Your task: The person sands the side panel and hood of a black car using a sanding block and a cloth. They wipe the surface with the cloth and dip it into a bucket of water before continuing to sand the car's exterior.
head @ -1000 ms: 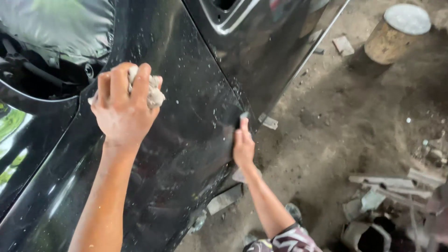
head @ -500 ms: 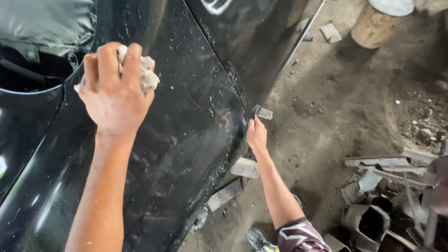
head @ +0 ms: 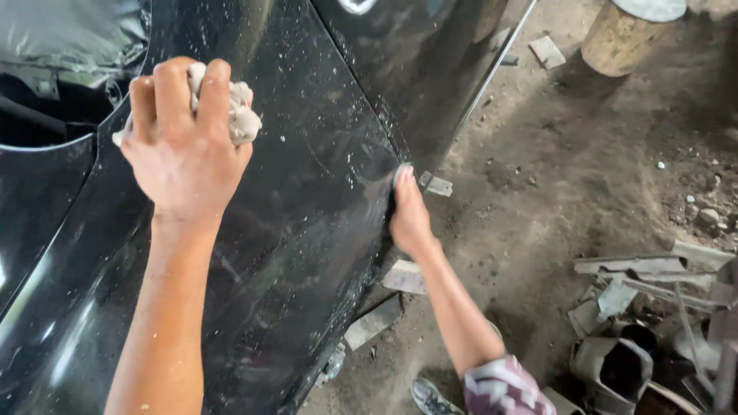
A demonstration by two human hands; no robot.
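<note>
Left hand (head: pixel 184 154) clenched around a crumpled grey-white rag (head: pixel 234 115), pressed flat on the glossy black car body panel (head: pixel 307 215) for rubbing; right hand (head: pixel 407 219) empty, fingers flat on the panel's edge, steadying.

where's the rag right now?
In the head view, upper left: the pale rag is bunched under the left hand, pressed against the black car panel, well left of the right hand at the panel's lower edge.
</note>
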